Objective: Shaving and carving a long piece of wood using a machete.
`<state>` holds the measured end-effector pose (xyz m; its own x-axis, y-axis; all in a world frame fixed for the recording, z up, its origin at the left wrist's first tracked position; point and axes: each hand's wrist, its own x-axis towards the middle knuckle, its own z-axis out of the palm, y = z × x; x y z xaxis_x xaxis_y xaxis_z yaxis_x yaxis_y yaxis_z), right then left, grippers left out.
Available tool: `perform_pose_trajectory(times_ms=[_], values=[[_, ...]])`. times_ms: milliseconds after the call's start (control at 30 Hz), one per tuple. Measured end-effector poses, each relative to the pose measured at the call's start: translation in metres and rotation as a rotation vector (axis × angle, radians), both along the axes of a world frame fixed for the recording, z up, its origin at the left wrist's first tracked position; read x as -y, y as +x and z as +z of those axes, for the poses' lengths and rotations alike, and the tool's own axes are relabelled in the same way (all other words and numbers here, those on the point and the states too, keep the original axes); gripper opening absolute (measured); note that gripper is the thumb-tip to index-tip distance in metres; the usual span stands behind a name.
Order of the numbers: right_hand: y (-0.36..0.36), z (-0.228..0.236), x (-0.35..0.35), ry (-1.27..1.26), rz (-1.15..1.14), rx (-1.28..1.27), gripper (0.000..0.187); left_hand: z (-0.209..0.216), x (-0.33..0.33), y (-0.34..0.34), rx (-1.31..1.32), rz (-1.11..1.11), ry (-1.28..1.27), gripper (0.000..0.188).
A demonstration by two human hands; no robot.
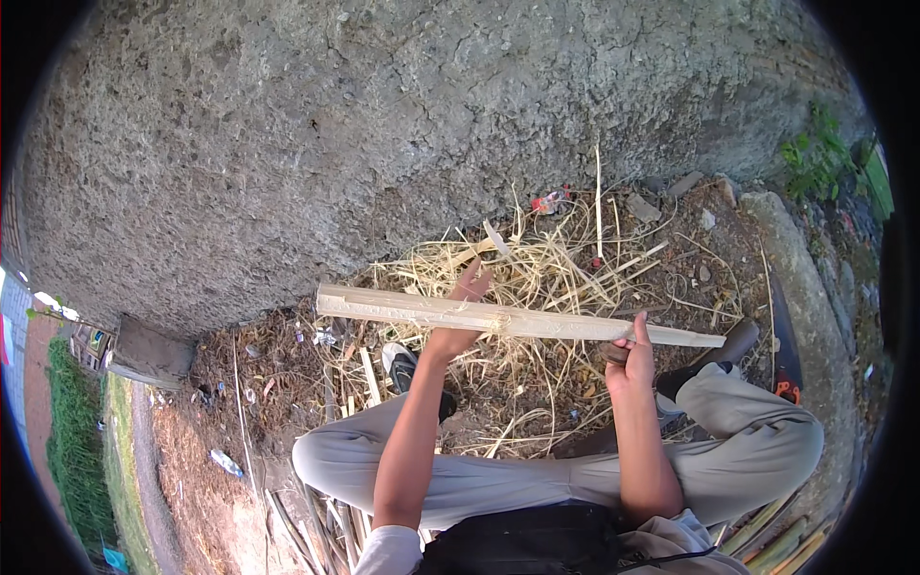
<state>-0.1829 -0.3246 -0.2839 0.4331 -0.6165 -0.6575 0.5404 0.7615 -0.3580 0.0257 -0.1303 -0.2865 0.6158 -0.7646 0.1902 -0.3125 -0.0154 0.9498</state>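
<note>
A long pale strip of split wood or bamboo (412, 308), wide at its left end and tapering rightward, lies slantwise before me. My left hand (458, 337) is under its left half, with the fingers stretched out past the far edge and the strip across the palm. Close to the narrow end, my right hand (630, 362) is closed around the strip, thumb pointing up and fingers curled beneath. Part of those fingers is in shadow. Beneath the strip, a tangled heap of thin pale shavings (565, 278) covers the ground.
A rough grey wall (383, 125) rises just beyond the heap. At right, a dark-bladed tool with an orange-marked handle (788, 391) lies by a stone ledge (800, 259). My bent knees flank the work. Several sticks (331, 527) lie at lower left, near a plastic bottle (226, 463).
</note>
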Motion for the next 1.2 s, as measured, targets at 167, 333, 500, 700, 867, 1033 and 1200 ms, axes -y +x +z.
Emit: perform_pose_trajectory(times_ms=[167,333,500,700,867,1033,1200], values=[[0.003,0.003,0.005,-0.009,-0.029,-0.03,0.027,0.087,-0.054,0.001,-0.336,-0.379,-0.402,0.104],[0.004,0.001,0.008,-0.037,-0.038,-0.036,0.028,0.075,-0.089,0.012,-0.336,-0.449,-0.798,0.086],[0.003,0.001,0.011,-0.04,-0.01,-0.032,0.029,0.083,-0.087,0.003,-0.268,-0.413,-0.53,0.066],[0.003,0.003,0.006,-0.06,-0.001,-0.012,0.027,0.075,-0.066,0.0,-0.486,-0.227,-0.435,0.045],[0.006,-0.002,0.006,-0.034,0.035,-0.005,0.024,0.08,-0.035,-0.019,-0.406,-0.092,-0.394,0.047],[0.007,-0.001,0.003,-0.028,0.061,-0.004,0.023,0.07,-0.021,-0.024,-0.22,-0.092,-0.36,0.024],[0.007,-0.003,0.0,-0.035,0.105,0.018,0.024,0.058,-0.02,-0.018,-0.237,-0.243,-0.455,0.014]])
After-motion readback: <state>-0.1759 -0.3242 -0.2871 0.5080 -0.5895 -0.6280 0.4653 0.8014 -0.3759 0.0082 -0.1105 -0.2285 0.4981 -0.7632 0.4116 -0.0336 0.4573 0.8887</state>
